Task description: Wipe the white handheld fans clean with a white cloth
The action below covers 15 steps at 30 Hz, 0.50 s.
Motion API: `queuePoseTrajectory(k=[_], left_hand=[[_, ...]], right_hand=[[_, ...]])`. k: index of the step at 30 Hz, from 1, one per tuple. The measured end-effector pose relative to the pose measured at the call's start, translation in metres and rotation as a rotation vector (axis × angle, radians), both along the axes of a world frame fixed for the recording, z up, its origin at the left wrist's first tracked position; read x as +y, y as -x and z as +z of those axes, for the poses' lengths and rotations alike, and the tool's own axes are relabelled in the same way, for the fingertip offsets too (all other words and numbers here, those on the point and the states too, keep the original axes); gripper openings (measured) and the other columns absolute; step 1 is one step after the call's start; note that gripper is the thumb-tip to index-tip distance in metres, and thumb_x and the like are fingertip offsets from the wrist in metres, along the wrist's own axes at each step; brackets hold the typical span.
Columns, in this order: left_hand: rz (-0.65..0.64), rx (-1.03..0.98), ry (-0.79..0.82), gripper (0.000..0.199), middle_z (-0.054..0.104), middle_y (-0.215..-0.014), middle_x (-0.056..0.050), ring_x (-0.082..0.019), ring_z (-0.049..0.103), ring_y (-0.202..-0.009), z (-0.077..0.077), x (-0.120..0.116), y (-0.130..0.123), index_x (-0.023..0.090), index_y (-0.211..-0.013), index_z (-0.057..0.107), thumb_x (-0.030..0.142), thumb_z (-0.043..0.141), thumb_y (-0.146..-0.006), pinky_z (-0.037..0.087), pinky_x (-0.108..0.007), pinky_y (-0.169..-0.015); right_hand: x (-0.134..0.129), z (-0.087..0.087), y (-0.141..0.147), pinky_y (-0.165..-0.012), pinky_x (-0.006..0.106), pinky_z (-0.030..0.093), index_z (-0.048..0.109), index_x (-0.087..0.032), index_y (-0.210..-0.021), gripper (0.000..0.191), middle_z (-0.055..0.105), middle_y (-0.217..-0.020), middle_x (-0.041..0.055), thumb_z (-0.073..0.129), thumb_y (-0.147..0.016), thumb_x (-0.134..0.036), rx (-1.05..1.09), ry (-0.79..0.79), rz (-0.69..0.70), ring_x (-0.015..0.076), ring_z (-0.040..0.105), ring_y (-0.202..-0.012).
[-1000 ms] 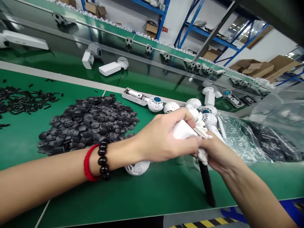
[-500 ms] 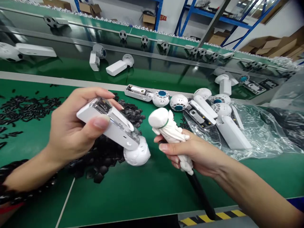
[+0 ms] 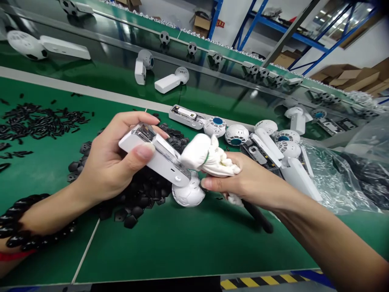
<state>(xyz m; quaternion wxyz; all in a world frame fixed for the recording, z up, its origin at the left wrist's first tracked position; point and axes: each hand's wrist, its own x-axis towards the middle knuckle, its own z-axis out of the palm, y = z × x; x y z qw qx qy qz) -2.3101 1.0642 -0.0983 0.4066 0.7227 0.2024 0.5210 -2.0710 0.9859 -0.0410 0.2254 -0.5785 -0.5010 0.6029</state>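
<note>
My left hand (image 3: 117,158) is closed round the body of a white football-headed device (image 3: 158,162), its clear-covered side up and its ball head hanging low to the right. In my right hand (image 3: 240,178) is a cloth-wrapped hammer (image 3: 209,156): white cloth bound with a green band over the head, and a black handle pointing down to the right. The wrapped head lies over the joint between the device's body and ball; whether they touch I cannot tell. Beneath my left hand spreads a pile of black pentagonal pieces (image 3: 142,198).
Small black strips (image 3: 39,121) are scattered at the left of the green table (image 3: 158,251). Several similar white devices (image 3: 288,150) lie at the right, partly on clear plastic bags (image 3: 331,182). Behind runs a green conveyor (image 3: 112,77) carrying more football-shaped units.
The wrapped hammer has moved left and turned, its head now over the device's joint. My left hand and the device appear further right; the whole view has also shifted.
</note>
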Motion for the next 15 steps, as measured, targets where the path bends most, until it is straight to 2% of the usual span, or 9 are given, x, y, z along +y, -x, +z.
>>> queuePoseTrajectory(k=[3, 8, 15], left_hand=[[-0.001, -0.004, -0.009, 0.033, 0.072, -0.1, -0.007, -0.018, 0.069, -0.08, -0.004, 0.001, 0.001, 0.018, -0.119, 0.06, 0.027, 0.065, -0.088, 0.058, -0.026, -0.061], [-0.023, -0.025, -0.02, 0.033, 0.071, -0.102, -0.006, -0.017, 0.068, -0.085, -0.008, 0.001, 0.001, 0.018, -0.121, 0.058, 0.029, 0.062, -0.09, 0.059, -0.024, -0.068], [-0.002, 0.01, -0.013, 0.031, 0.069, -0.101, -0.007, -0.016, 0.067, -0.081, -0.006, 0.001, 0.002, 0.015, -0.119, 0.058, 0.03, 0.061, -0.092, 0.057, -0.024, -0.063]], right_hand=[[0.007, -0.002, 0.005, -0.055, 0.023, 0.036, 0.06, -0.022, -0.089, 0.029, 0.058, -0.073, -0.005, 0.08, -0.068, -0.024, -0.014, -0.015, -0.004, 0.0113, 0.048, -0.063], [0.014, -0.007, 0.007, -0.057, 0.023, 0.037, 0.053, -0.02, -0.081, 0.035, 0.058, -0.072, -0.0052, 0.083, -0.067, -0.028, -0.062, -0.041, 0.029, 0.0114, 0.051, -0.065], [0.018, -0.005, 0.007, -0.054, 0.023, 0.037, 0.05, -0.022, -0.082, 0.04, 0.054, -0.07, -0.0055, 0.084, -0.067, -0.038, -0.152, -0.093, 0.069, 0.0113, 0.047, -0.062]])
